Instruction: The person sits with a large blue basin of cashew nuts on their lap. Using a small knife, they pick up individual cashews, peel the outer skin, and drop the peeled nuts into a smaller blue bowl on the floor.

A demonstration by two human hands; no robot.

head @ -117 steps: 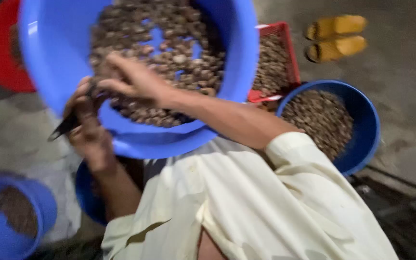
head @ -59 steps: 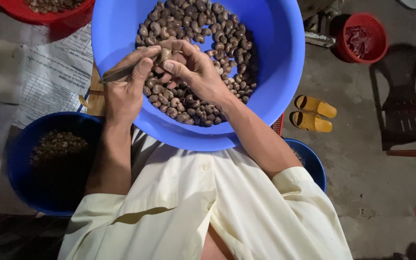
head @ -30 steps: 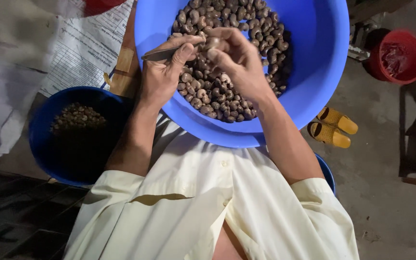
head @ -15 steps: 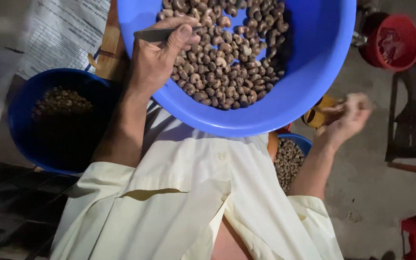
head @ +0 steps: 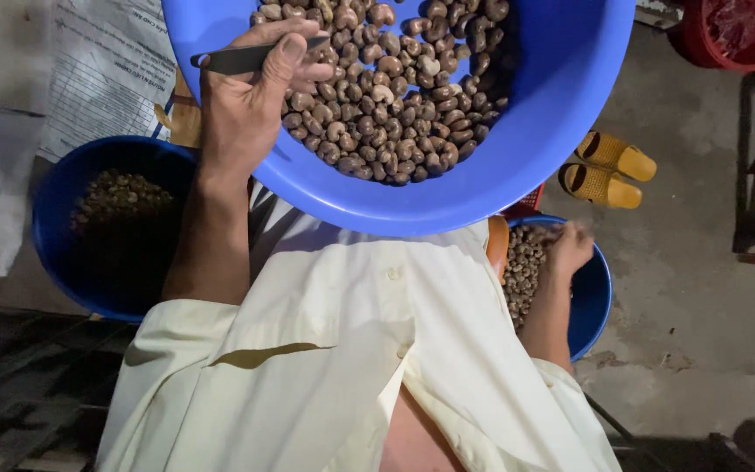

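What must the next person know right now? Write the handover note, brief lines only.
Left hand: closed on a dark metal blade tool, resting on the nuts in the big blue basin on the lap.
Right hand: down at the small blue bowl of nuts by the right knee; its grip is blurred.
Dark blue tub at left holds more pieces.
Done: both side containers part filled.
Left: the basin still holds many nuts.

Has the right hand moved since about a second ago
Yes. The right hand has left the big blue basin of nuts and dropped to the smaller blue tub lower right; the left hand holds the tool.
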